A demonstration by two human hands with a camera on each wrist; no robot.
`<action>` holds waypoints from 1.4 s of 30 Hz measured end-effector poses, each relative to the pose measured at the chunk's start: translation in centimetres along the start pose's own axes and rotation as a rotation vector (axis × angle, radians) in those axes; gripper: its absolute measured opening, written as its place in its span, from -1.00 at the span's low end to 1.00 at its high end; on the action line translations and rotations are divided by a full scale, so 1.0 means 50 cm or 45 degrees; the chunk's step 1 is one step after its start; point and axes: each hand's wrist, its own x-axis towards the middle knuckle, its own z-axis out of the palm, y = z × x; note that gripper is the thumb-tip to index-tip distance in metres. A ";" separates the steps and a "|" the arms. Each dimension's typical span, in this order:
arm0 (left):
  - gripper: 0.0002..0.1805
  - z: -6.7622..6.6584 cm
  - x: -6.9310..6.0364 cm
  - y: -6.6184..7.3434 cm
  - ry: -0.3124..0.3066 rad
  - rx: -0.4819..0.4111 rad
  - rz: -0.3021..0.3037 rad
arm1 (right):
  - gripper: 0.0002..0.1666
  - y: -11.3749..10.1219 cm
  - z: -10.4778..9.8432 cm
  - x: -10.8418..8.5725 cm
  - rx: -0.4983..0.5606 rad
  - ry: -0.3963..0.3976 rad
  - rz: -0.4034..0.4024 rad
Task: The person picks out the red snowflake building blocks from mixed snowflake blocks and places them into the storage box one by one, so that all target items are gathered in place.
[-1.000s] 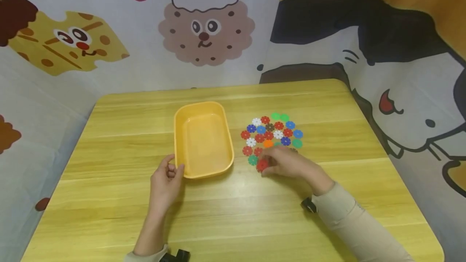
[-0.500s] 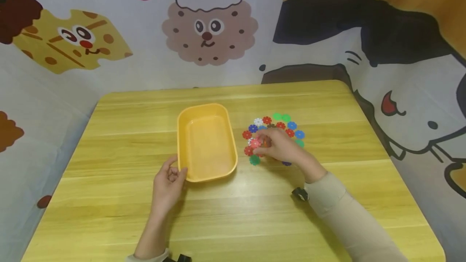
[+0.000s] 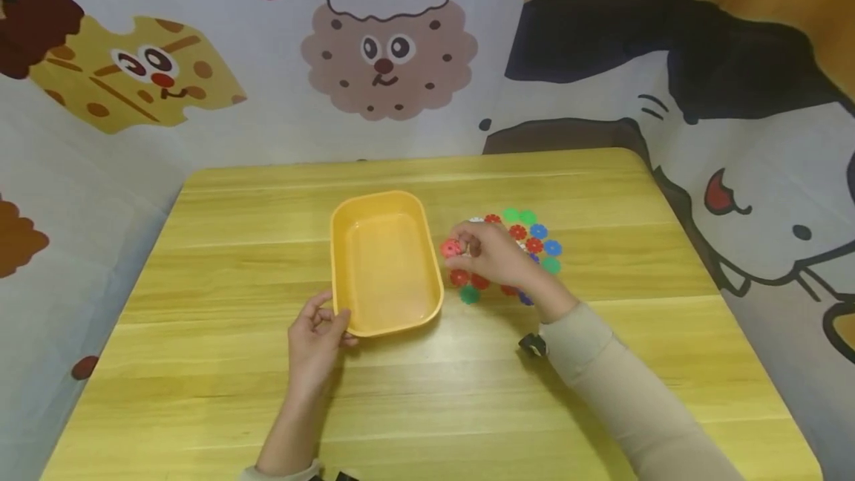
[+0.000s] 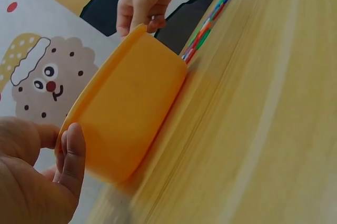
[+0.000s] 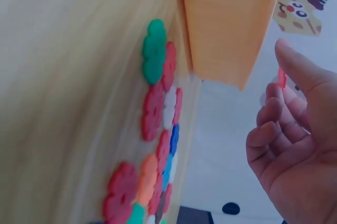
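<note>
A yellow-orange tray [image 3: 389,267] lies on the table, nothing inside it. The left hand [image 3: 317,340] pinches its near left rim; in the left wrist view that hand [image 4: 39,166] has thumb and fingers on the tray's edge [image 4: 124,108]. Just right of the tray, the right hand [image 3: 490,257] pinches a red flower-shaped disc [image 3: 451,247] above the table. The same disc [image 5: 282,78] shows between thumb and finger of the right hand [image 5: 300,129]. Under and around it lie flat notched discs in several colours, among them a green one [image 3: 470,294]; the hand hides part of them.
The wooden table [image 3: 427,407] has its back edge against a cloth [image 3: 220,125] printed with cartoon figures. More discs, green [image 3: 511,215] and blue [image 3: 552,247], lie along the far and right sides of the group.
The right hand has moved left and away from the near side of the discs, carrying the red disc toward the tray. The left hand keeps its place on the rim.
</note>
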 end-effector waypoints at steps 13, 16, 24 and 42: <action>-0.52 0.003 -0.012 -0.001 -0.027 0.007 -0.027 | -0.52 -0.042 0.024 0.073 0.038 -0.027 -0.064; -0.53 0.002 -0.013 -0.003 -0.033 0.017 -0.032 | -0.53 -0.047 0.035 0.091 0.039 -0.031 -0.083; -0.52 0.000 -0.014 -0.005 -0.043 0.019 -0.048 | -0.50 -0.062 0.062 0.124 -0.005 -0.011 -0.122; -0.51 0.003 -0.012 -0.001 -0.069 0.031 -0.035 | -0.51 -0.086 0.119 0.203 -0.099 -0.145 -0.047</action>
